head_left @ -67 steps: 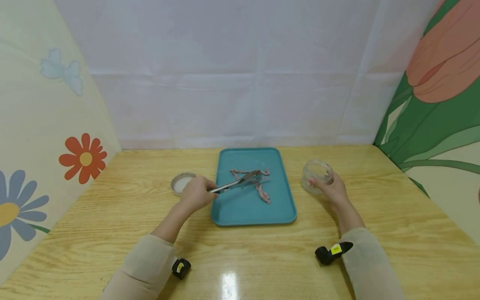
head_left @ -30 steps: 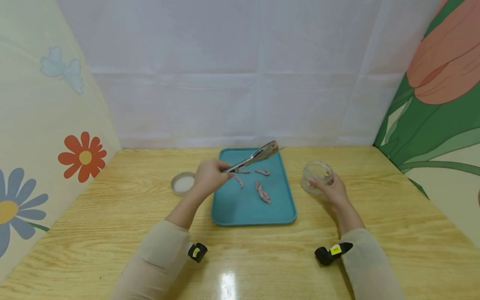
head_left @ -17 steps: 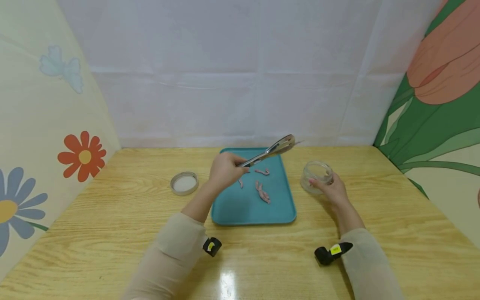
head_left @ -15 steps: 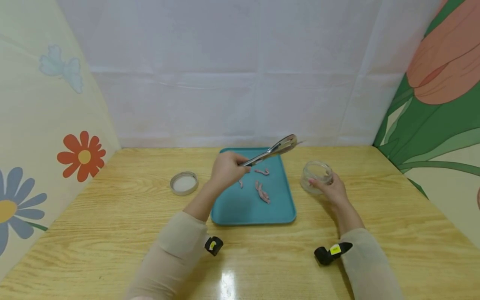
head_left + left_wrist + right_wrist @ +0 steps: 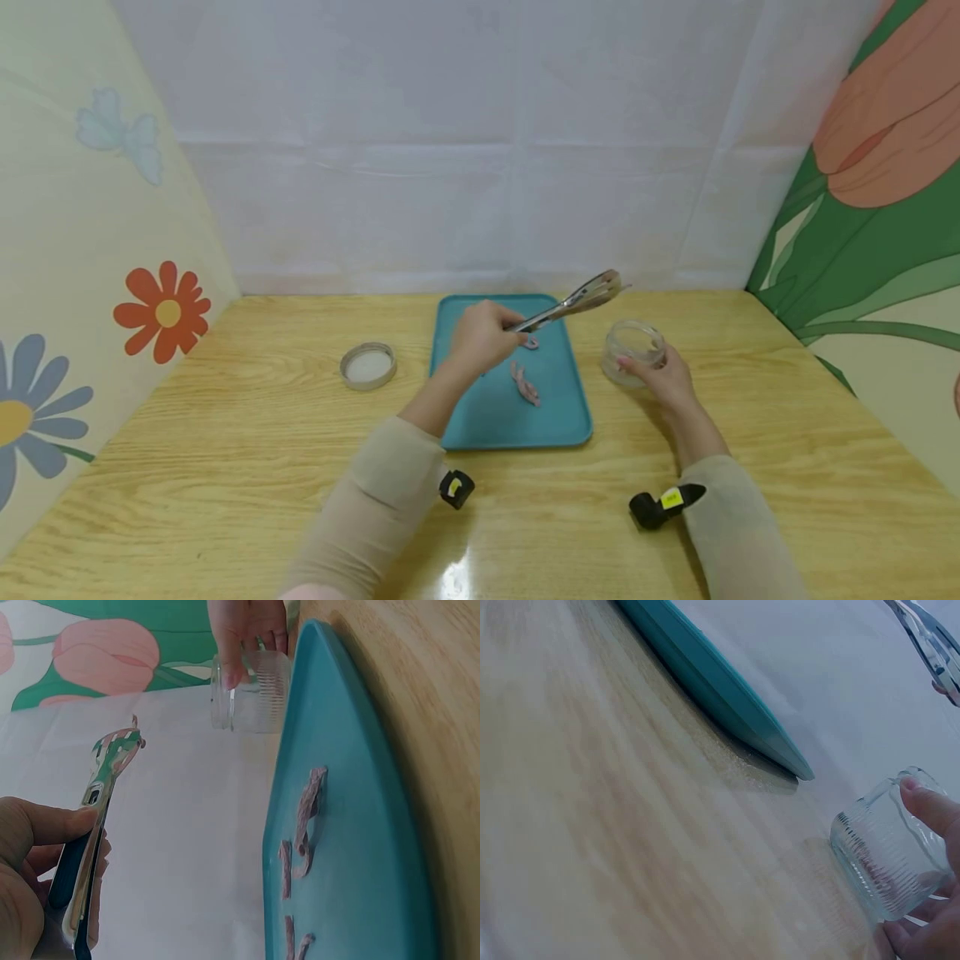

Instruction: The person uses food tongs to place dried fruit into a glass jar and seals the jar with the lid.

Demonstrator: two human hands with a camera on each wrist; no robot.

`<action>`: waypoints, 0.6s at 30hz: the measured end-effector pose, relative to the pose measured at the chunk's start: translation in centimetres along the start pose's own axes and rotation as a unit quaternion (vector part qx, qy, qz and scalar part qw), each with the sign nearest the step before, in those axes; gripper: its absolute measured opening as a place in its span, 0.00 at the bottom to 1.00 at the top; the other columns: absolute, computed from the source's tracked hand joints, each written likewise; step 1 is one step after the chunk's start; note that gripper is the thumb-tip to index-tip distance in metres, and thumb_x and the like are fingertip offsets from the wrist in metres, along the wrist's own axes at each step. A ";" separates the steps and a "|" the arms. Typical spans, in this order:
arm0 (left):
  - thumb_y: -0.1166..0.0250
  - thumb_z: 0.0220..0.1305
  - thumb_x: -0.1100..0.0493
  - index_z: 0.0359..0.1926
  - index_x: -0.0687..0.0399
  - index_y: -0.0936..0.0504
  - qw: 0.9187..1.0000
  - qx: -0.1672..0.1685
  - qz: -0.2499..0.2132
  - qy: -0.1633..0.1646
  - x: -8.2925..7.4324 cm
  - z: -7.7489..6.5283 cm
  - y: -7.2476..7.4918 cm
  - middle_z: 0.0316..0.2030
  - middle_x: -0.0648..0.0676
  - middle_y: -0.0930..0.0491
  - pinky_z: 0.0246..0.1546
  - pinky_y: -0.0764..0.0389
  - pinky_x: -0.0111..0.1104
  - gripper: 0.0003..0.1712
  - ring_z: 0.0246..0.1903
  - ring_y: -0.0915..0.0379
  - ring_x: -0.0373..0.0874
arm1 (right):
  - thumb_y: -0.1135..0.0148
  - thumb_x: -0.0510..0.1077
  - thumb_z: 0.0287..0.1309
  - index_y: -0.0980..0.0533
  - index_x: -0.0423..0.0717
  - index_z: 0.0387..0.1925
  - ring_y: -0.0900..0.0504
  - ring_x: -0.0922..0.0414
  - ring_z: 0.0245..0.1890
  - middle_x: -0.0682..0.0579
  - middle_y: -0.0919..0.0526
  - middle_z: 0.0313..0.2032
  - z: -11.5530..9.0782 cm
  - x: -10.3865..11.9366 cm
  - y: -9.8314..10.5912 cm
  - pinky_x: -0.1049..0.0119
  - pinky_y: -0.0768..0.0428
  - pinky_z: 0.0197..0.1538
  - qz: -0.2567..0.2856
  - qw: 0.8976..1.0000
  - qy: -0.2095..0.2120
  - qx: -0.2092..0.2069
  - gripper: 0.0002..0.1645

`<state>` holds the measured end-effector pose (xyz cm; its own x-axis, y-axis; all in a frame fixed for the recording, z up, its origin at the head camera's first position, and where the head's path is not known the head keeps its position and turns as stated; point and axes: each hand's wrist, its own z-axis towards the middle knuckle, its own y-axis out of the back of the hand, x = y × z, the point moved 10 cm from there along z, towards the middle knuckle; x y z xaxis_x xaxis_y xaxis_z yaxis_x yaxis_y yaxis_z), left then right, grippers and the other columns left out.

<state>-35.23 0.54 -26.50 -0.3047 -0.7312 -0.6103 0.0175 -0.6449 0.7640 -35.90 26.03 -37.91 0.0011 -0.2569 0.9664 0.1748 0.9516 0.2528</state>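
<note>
My left hand (image 5: 483, 337) grips a pair of metal tongs (image 5: 558, 313) by the handles, held up over the blue tray (image 5: 502, 429) with the head angled toward the right. A small pinkish strip (image 5: 136, 722) pokes out at the tong tips in the left wrist view. Several pink, meat-like strips (image 5: 527, 387) lie on the tray, some hidden behind the left hand in the head view. To the right of the tray stands a clear ribbed glass jar (image 5: 889, 847), mouth up. My right hand (image 5: 670, 379) holds it, thumb at the rim and fingers around the side.
A round lid (image 5: 367, 367) with a pale inside lies left of the tray. The wooden table (image 5: 225, 467) ends at a white cloth backdrop (image 5: 420, 167), with flower-printed panels (image 5: 67, 250) on both sides.
The left hand has lifted the tongs off the tray with a pinkish strip and carried them up and rightward, closer to the jar. The right hand and jar stay in place.
</note>
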 end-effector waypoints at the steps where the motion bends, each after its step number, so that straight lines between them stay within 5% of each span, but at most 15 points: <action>1: 0.35 0.49 0.55 0.35 0.49 0.16 1.000 0.002 0.001 0.002 0.0 0.1 -0.2 0.26 0.46 0.21 0.15 0.37 0.28 0.10 0.17 0.35 0.39 | 0.35 0.52 0.42 0.51 0.36 0.63 0.44 0.44 0.56 0.35 0.43 0.57 0.0 0.0 0.0 0.54 0.44 0.55 0.001 1.000 -0.001 0.000 0.52; 11: 0.35 0.49 0.56 0.35 0.48 0.17 1.000 0.018 -0.001 0.009 -0.4 0.3 -2.1 0.26 0.45 0.21 0.27 0.29 0.34 0.09 0.25 0.29 0.38 | 0.34 0.51 0.42 0.49 0.36 0.62 0.43 0.45 0.55 0.36 0.42 0.57 0.0 0.1 -0.1 0.54 0.43 0.55 0.017 1.000 0.008 0.000 0.50; 18: 0.35 0.48 0.56 0.35 0.49 0.17 1.000 0.024 -0.013 0.015 -0.4 0.4 -3.4 0.24 0.44 0.21 0.23 0.30 0.30 0.09 0.22 0.30 0.37 | 0.35 0.49 0.43 0.47 0.36 0.61 0.41 0.46 0.54 0.36 0.40 0.56 0.0 0.2 0.0 0.55 0.42 0.54 0.017 1.000 0.018 -0.003 0.48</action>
<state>-35.55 3.11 -28.73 -0.2766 -0.7206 -0.6358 -0.0360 -0.6534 0.7562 -35.93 25.97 -37.73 0.0418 -0.2297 0.9724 0.1806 0.9589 0.2188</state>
